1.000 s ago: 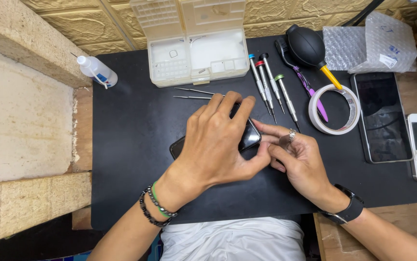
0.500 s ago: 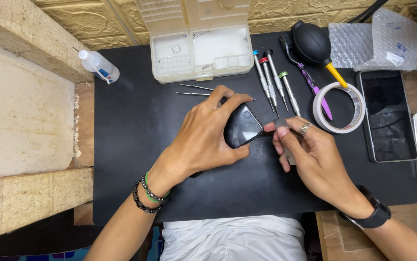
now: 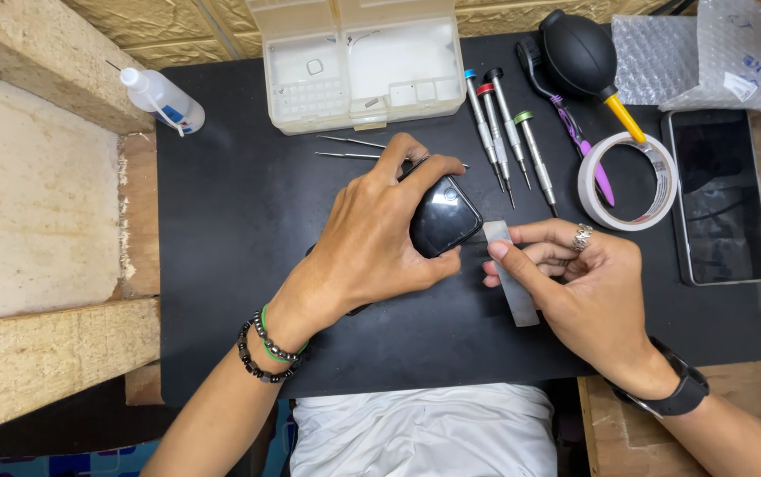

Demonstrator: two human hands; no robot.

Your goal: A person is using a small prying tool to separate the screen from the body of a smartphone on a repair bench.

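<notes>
Smartwatch [image 3: 445, 216] now tilted up under left hand [image 3: 372, 234] grip; right hand [image 3: 588, 287] pinching metal strip [image 3: 511, 274], drawn back.

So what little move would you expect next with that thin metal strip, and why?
Probably slide the metal strip in the right hand toward the edge of the small black device. Its tip sits just beside that edge, and the left hand pins the device down.
</notes>
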